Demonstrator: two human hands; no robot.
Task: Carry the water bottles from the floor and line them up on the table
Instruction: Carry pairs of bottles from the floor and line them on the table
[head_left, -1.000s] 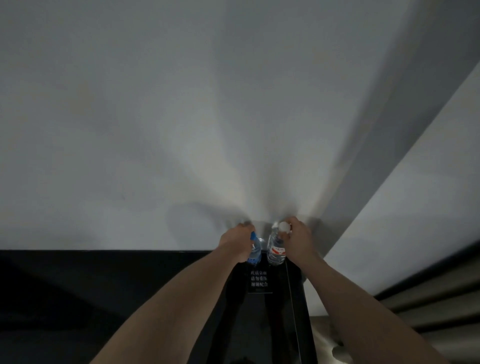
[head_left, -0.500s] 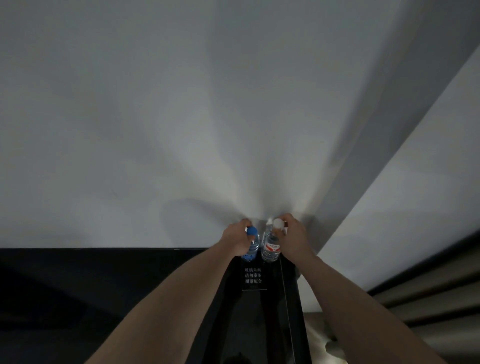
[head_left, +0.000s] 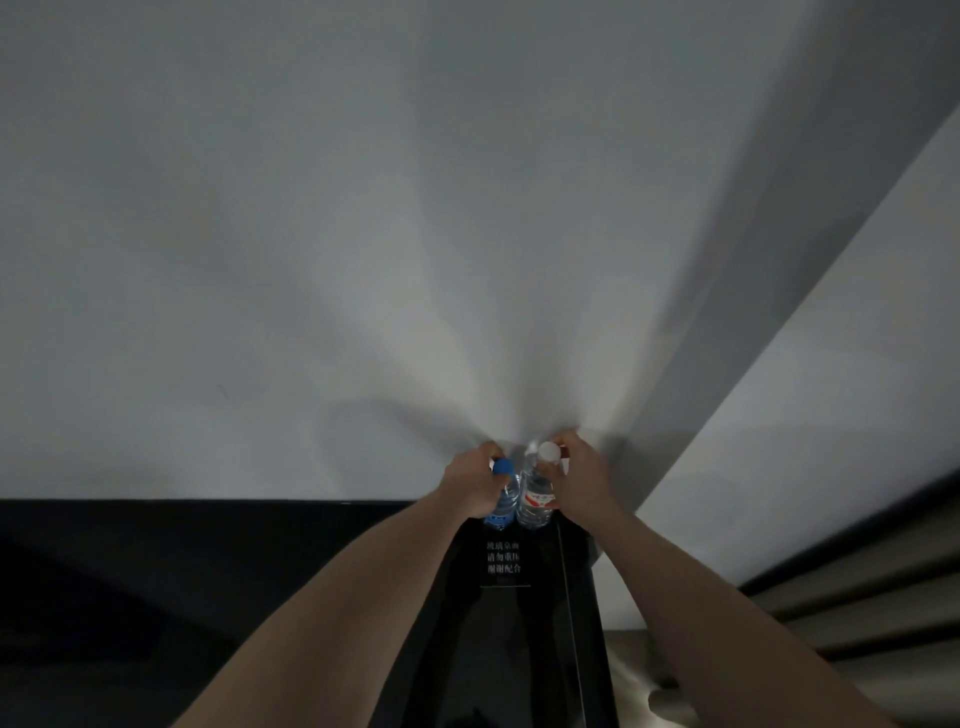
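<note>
At the far end of the black table, against the white wall, you've got both bottles upright and side by side, just about touching. Your left hand is wrapped around the blue-capped bottle; your right hand grips the white-capped bottle with the red label. A small sign with white characters sits just in front of them.
</note>
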